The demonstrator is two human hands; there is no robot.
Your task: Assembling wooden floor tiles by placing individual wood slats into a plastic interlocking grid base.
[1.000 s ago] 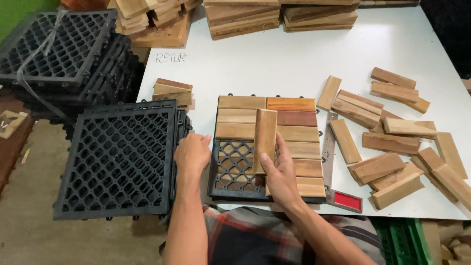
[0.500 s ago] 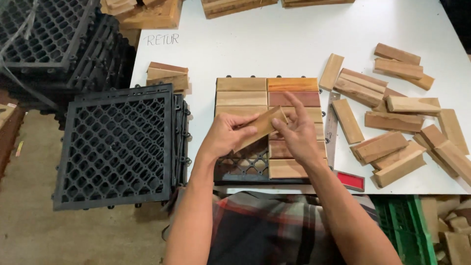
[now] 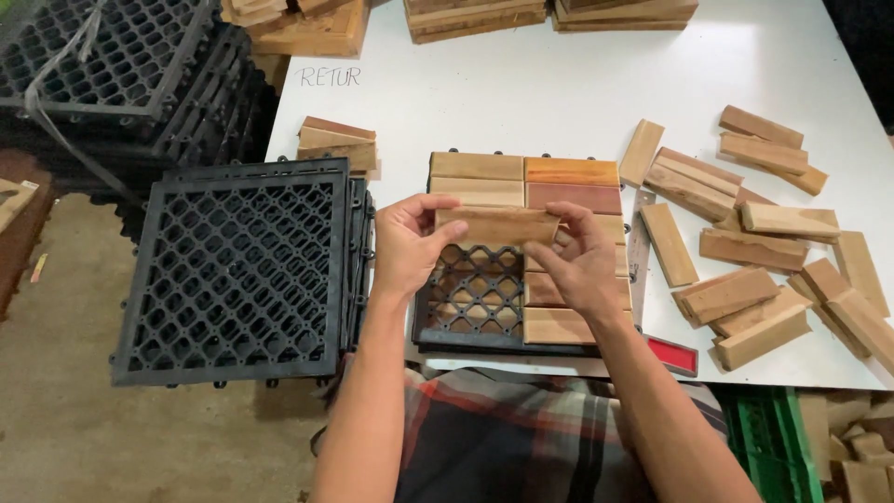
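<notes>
Both hands are holding 1 wooden slat (image 3: pixel 498 225) flat and level, just above the black plastic grid base (image 3: pixel 475 303) that is lying near the front edge of the white table (image 3: pixel 559 84). The left hand (image 3: pixel 408 244) is curling around the left end of the slat, with the thumb on top and the fingers under it. The right hand (image 3: pixel 582 261) is pinching the right end in the same way. Neither hand is open wide, and each is closing on the slat. The slat is sitting right over the bare part of the grid, at the near left of the base. That bare part is looking like the last gap. The right half of the base is already filling up with slats from back to front, and 2 pale slats are lying across the back of the left half. So I am guessing most of the tile is done, and about 2 slats are left to go in, this one being the next. To the right, loose wooden slats (image 3: pixel 754 251) are lying in a messy heap near the right edge of the table. To the left, a stack of empty black grids (image 3: pixel 233 270) is waiting just off the left edge. Farther back, finished wood tiles (image 3: pixel 475 14) are piling up along the far edge.
</notes>
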